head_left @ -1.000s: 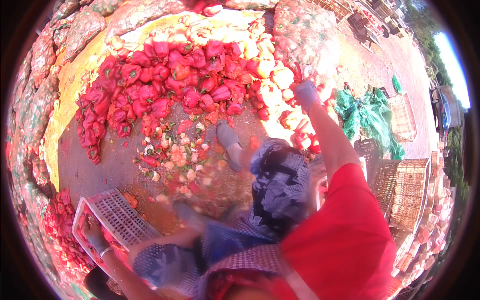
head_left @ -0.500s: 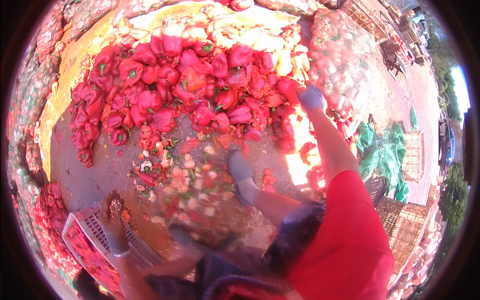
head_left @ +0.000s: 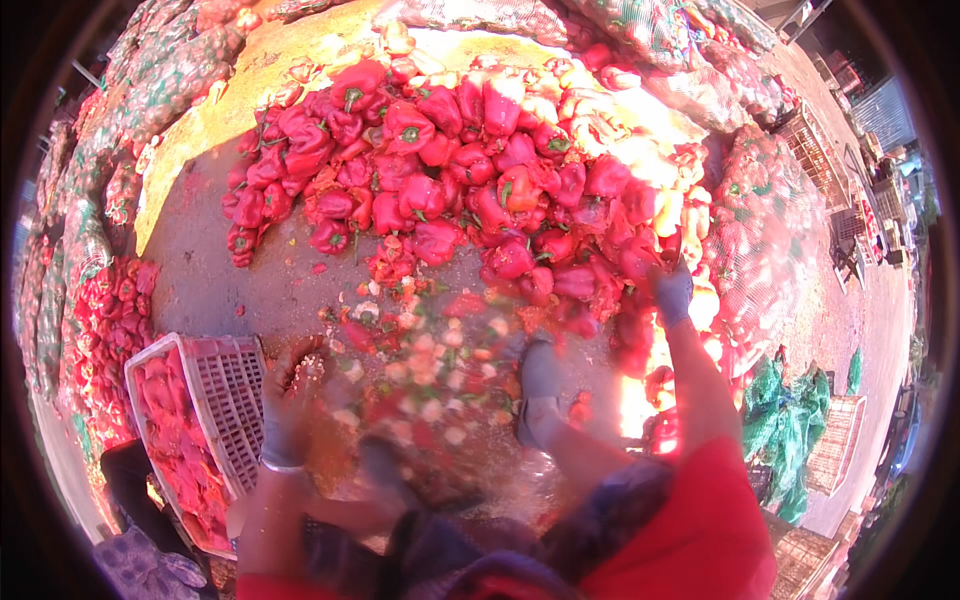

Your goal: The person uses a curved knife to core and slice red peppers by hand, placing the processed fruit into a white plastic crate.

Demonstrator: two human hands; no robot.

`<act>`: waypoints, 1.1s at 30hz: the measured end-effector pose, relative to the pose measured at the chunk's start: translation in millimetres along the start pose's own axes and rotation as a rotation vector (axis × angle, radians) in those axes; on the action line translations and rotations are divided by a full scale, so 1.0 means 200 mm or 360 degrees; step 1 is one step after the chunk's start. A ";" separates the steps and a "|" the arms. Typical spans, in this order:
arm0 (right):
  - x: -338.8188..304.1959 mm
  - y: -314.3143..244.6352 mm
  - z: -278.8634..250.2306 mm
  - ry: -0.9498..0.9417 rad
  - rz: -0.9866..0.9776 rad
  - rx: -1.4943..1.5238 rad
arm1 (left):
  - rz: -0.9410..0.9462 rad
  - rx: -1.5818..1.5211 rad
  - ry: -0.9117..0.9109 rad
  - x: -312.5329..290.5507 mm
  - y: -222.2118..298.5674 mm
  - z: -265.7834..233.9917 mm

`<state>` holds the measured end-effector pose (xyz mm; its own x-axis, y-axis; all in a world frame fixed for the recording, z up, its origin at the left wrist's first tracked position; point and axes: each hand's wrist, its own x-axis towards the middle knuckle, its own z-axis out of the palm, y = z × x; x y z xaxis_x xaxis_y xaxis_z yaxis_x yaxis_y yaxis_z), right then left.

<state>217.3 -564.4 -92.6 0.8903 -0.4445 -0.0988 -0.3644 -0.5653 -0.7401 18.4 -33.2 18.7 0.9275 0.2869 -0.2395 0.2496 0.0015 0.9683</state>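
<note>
Outdoors, on brown ground. Right hand, right of centre: fingers blurred, can't tell closure; at edge of glossy red bell-pepper heap, upper centre. Left hand, left of centre: fingers pale-flecked, closure unclear; just beside pale latticed plastic crate, probably parked for easy reach.

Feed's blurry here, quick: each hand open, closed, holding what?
Left hand: blurred, beside the crate; cannot tell.
Right hand: at the red peppers; grip cannot be told.
</note>
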 end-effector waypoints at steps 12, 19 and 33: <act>-1.28 -1.37 0.14 -0.1205 -0.1474 0.0215 | -0.0163 -0.1222 -0.0761 -0.23 0.16 0.02; -1.63 -1.54 0.15 -0.1330 -0.1843 -0.0071 | 0.0059 -0.1193 -0.0728 -0.35 0.25 -0.13; -1.83 -1.36 0.34 -0.1057 -0.1448 -0.0055 | 0.0920 0.0197 0.0232 -0.28 0.19 -0.29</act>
<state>9.7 -200.4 99.6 0.7939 0.5948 0.1262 0.4964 -0.5141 -0.6995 -40.7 6.3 72.2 0.8770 0.3365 0.3431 -0.2443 -0.3026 0.9213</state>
